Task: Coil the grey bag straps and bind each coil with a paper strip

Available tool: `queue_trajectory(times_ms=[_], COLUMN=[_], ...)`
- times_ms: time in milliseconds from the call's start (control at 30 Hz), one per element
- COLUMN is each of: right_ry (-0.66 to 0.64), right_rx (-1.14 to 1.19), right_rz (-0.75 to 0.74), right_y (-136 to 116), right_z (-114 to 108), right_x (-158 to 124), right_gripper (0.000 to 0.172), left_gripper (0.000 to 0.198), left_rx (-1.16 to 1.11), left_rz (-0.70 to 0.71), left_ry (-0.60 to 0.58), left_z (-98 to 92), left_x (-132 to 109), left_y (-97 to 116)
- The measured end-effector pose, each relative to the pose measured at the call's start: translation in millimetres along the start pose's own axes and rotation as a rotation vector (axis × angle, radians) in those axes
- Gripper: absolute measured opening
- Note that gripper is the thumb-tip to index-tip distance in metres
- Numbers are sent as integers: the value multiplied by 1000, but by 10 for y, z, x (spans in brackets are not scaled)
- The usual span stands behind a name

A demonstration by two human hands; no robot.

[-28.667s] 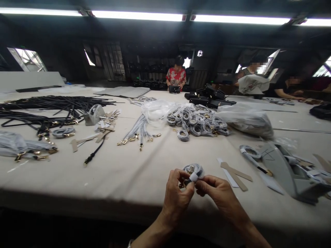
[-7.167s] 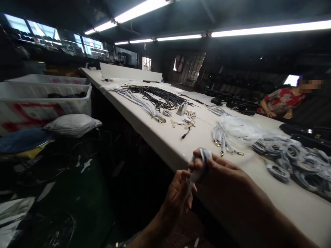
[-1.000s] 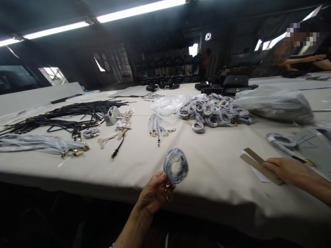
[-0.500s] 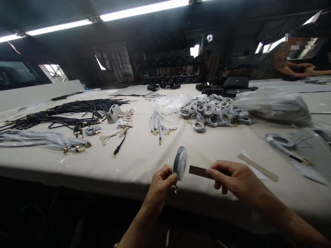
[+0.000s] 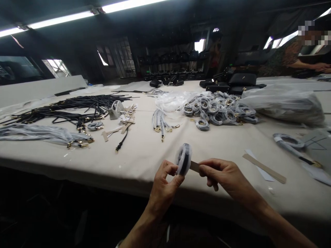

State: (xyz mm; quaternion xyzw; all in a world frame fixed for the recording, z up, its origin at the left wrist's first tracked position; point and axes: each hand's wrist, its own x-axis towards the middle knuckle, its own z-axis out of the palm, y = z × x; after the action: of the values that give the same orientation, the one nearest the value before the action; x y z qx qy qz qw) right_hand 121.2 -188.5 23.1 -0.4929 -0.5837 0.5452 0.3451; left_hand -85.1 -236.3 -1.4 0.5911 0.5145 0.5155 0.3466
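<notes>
Over the table's front edge, my left hand (image 5: 167, 179) pinches a coiled strap (image 5: 184, 159), dark with a whitish plastic wrap, tilted up on its edge. My right hand (image 5: 219, 172) grips a short brown strip (image 5: 194, 166) between thumb and fingers. The strip's far end meets the right side of the coil or passes behind it; I cannot tell which. To the right of my right hand, a longer tan strip (image 5: 265, 168) lies across a white one (image 5: 258, 165) on the table.
Wrapped strap coils (image 5: 219, 106) are heaped mid-table beside a plastic bag (image 5: 287, 103). Long black straps (image 5: 67, 108), wrapped straps (image 5: 41, 134) and a tape dispenser (image 5: 116, 110) lie left. Another coil (image 5: 289, 143) sits right. A co-worker (image 5: 292, 55) is at the far right.
My left hand has turned the coil so its dark edge faces me. The right hand has moved left, bringing the strip to the coil. The view has shifted slightly.
</notes>
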Motion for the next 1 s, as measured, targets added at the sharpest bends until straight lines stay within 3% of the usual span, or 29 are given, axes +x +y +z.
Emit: queue_trajectory(times_ms=[333, 433, 533, 700, 900, 1000], right_ry=[-107, -197, -288, -187, -103, -68], right_rx=[158, 308, 436, 622, 721, 724], right_rz=[-44, 26, 153, 203, 169, 188], right_y=[157, 228, 317, 451, 510, 523], right_z=[118, 153, 179, 276, 312, 304], right_x=[74, 68, 51, 42, 40, 37], right_gripper=[33, 29, 39, 33, 26, 26], left_gripper=[8, 8, 4, 6, 22, 30], left_rx=[113, 168, 277, 421, 10, -98], left_rz=[115, 103, 106, 115, -177, -168], left_ry=[-16, -13, -38, -62, -74, -130], left_z=[155, 151, 123, 159, 250, 235], left_x=[-38, -21, 8, 63, 196, 249], left_y=[-14, -10, -29, -106, -207, -228])
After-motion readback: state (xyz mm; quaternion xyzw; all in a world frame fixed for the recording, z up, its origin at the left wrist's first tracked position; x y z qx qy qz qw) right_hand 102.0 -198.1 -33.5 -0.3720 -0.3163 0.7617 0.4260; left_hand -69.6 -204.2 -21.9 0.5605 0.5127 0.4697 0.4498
